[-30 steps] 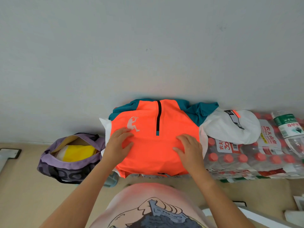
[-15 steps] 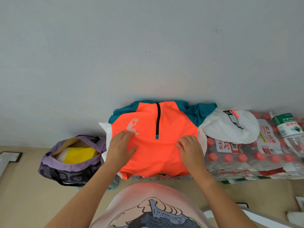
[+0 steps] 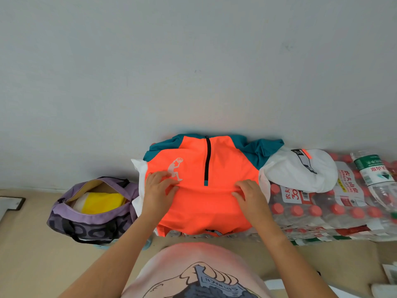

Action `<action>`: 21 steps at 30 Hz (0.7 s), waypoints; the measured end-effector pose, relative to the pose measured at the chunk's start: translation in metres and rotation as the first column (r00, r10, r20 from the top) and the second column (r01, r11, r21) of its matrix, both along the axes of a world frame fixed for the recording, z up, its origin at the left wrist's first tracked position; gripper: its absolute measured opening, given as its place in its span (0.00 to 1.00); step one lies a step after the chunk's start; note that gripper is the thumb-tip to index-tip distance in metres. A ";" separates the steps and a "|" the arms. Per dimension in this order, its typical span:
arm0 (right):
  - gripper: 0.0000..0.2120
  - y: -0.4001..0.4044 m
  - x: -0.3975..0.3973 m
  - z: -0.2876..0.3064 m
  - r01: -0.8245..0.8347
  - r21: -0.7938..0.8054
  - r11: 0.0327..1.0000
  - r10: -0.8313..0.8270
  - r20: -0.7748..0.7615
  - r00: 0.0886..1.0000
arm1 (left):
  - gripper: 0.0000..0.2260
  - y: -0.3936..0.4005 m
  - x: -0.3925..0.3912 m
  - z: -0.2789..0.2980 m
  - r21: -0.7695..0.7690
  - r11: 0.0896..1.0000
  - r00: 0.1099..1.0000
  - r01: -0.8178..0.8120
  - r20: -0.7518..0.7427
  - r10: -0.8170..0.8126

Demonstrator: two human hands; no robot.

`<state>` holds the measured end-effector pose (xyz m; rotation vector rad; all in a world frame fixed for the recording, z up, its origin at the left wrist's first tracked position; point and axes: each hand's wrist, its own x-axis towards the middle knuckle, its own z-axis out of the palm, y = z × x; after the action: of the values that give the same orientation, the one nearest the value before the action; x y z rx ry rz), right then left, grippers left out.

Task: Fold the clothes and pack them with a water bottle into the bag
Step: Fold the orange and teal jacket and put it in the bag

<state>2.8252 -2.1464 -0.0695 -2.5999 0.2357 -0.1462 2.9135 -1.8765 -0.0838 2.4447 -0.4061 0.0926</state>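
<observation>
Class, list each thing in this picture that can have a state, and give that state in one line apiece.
Orange shirt: spread flat, front up, zip closed.
Purple bag: unzipped, something yellow inside.
White cap: resting on the packs of water bottles.
Single water bottle: lying on the packs.
Left hand: flat on the shirt.
Right hand: pinching a fold of the shirt.

Orange-teal shirt point(image 3: 202, 190), purple bag point(image 3: 92, 216), white cap point(image 3: 300, 173).
</observation>
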 end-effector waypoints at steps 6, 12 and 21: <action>0.03 0.001 -0.001 0.007 -0.034 -0.053 0.998 0.035 0.029 0.999 | 0.02 0.004 0.007 0.009 0.080 0.996 0.999 0.037 -0.030 -0.034; 0.02 0.003 0.008 0.025 0.020 0.024 1.000 -0.021 0.058 0.998 | 0.04 -0.009 0.012 0.017 -0.065 0.989 0.976 -0.130 -0.184 0.116; 0.06 -0.030 0.028 0.057 -0.094 0.006 0.996 0.093 -0.186 0.978 | 0.07 0.023 0.027 0.020 0.131 0.987 0.964 0.091 -0.259 -0.054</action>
<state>2.8537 -2.1766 -0.0126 -2.6223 0.1784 0.1313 2.9407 -1.8535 -0.0640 2.5352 -0.3983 -0.2894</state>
